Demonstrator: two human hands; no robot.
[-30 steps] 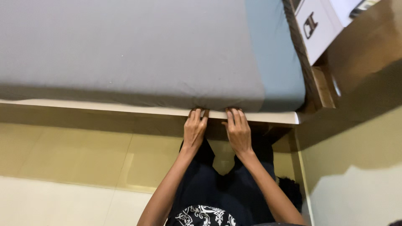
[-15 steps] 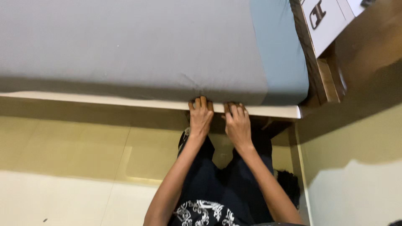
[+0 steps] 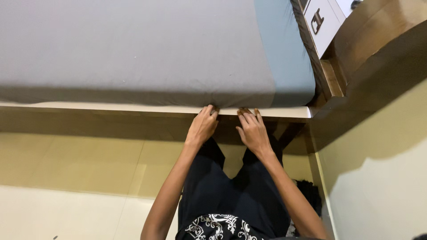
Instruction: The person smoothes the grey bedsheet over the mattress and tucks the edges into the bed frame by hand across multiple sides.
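Seen from above, a grey sheet (image 3: pixel 133 49) covers a mattress on a pale bed frame (image 3: pixel 111 107). Both hands press fingertips under the sheet's lower edge at the bed frame: the left hand (image 3: pixel 202 126) and right hand (image 3: pixel 252 131) lie side by side, each grip released, fingers flat. A white drawer unit (image 3: pixel 322 22) stands beyond the bed frame's far corner.

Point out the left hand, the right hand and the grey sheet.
left hand (image 3: pixel 202 128), head view, back of the hand.
right hand (image 3: pixel 252 131), head view, back of the hand.
grey sheet (image 3: pixel 133 49), head view, flat top surface.
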